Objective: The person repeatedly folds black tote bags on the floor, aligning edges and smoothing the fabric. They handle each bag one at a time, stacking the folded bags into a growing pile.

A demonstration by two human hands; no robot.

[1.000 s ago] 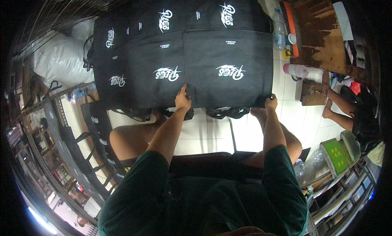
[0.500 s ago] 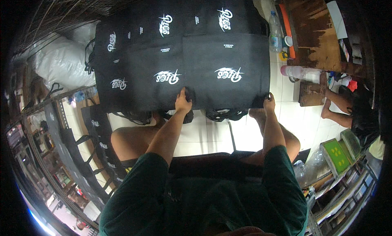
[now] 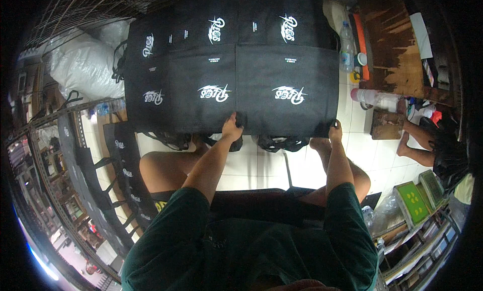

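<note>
Several black cloth bags with white prints lie side by side and overlapping in front of me. The near right black bag [image 3: 287, 74] is flat, its near edge toward me. My left hand [image 3: 232, 129] is closed on this edge at the bag's left corner, beside the neighbouring black bag [image 3: 201, 74]. At the right corner, my right hand [image 3: 335, 132] pinches the cloth between thumb and fingers. Bunched black handles [image 3: 282, 143] hang below the near edge, between my knees.
More printed black bags [image 3: 123, 160] hang or lie along the left by a metal rack [image 3: 55, 122]. White plastic sacks [image 3: 83, 69] sit far left. A bottle [image 3: 346, 52] and a pink-capped bottle [image 3: 367, 95] are at right. Another person's legs [image 3: 415, 140] show near a wooden block [image 3: 386, 125].
The whole view has shifted slightly, so the bags appear a little farther right. Both hands keep their hold on the same near corners of the bag.
</note>
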